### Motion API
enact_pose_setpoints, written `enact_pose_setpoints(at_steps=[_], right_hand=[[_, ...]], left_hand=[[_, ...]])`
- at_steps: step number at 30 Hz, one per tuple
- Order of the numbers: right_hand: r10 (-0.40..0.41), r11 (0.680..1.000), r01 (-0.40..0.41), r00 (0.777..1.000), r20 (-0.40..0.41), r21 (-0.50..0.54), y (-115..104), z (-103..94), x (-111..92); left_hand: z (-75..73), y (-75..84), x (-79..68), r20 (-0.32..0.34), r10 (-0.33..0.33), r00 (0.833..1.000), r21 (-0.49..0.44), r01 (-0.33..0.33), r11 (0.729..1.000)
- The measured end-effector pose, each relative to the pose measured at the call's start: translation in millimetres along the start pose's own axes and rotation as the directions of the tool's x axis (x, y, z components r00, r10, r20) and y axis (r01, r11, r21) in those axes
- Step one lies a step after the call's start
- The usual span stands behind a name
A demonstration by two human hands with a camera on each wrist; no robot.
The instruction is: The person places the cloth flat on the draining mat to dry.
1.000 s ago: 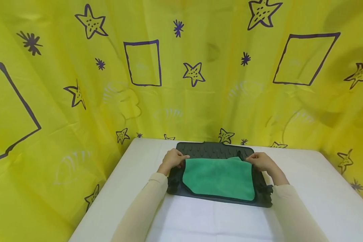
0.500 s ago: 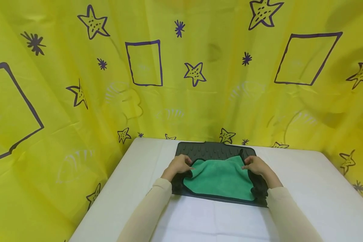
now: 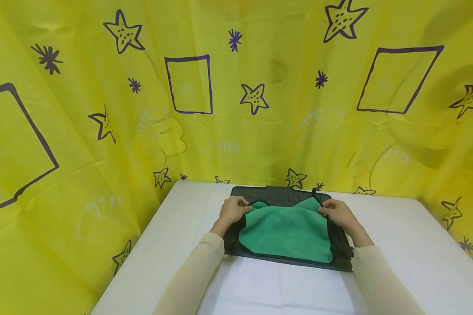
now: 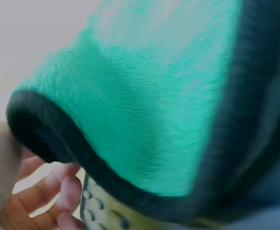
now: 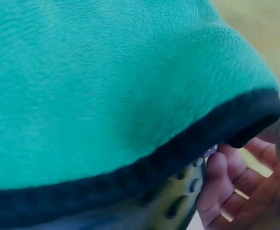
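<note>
A green cloth (image 3: 285, 232) with dark edging hangs folded between both hands, over a dark mat. My left hand (image 3: 232, 211) pinches its upper left part, and my right hand (image 3: 337, 213) pinches its upper right part. Behind the raised fold two green corners of the cloth stick up, the right one with a small dark loop. The wrist views show the fuzzy cloth (image 4: 145, 110) close up, its dark border curving towards the fingers (image 5: 216, 177). Part of each hand is hidden behind the cloth there.
The dark mat (image 3: 273, 194) with raised bumps lies on a white table (image 3: 256, 288), partly under the cloth. A yellow curtain (image 3: 228, 131) printed with stars and frames hangs behind and to the left of the table.
The cloth's straight upper edge has given way to a drooping fold with corners rising behind it. Both hands shifted inward, then rose slightly over the last half second.
</note>
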State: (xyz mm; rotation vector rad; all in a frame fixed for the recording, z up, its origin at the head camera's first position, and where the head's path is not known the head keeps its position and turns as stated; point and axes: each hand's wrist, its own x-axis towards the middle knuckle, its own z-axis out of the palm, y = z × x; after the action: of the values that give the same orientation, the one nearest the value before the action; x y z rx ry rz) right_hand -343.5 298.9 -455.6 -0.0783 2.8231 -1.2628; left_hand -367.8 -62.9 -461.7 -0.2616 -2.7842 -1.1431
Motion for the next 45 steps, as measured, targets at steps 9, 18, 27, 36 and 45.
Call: enact_pose_setpoints(at_steps=[9, 18, 27, 36, 45], right_hand=[[-0.017, 0.998, 0.025, 0.991, -0.129, 0.063, -21, -14.3, -1], [0.023, 0.995, -0.005, 0.983, -0.183, 0.097, -28, -8.0, 7], [0.048, 0.995, -0.023, 0.967, -0.249, 0.102, -25, 2.0, 16], [0.086, 0.993, -0.052, 0.924, -0.372, 0.102, -35, 8.1, 20], [0.102, 0.992, -0.069, 0.923, -0.371, 0.102, -21, 23.2, 28]], left_hand=[[-14.7, 15.0, 10.9, -0.130, -0.027, 0.991, -0.075, 0.017, 0.997], [-10.2, 13.4, 17.6, -0.177, -0.032, 0.984, -0.074, 0.019, 0.997], [-1.5, 11.8, 23.2, -0.194, -0.031, 0.981, -0.067, 0.018, 0.998], [-2.8, 19.7, 36.3, -0.213, -0.047, 0.976, -0.120, 0.021, 0.993], [7.4, 10.5, 37.1, -0.139, -0.043, 0.989, -0.086, 0.032, 0.996]])
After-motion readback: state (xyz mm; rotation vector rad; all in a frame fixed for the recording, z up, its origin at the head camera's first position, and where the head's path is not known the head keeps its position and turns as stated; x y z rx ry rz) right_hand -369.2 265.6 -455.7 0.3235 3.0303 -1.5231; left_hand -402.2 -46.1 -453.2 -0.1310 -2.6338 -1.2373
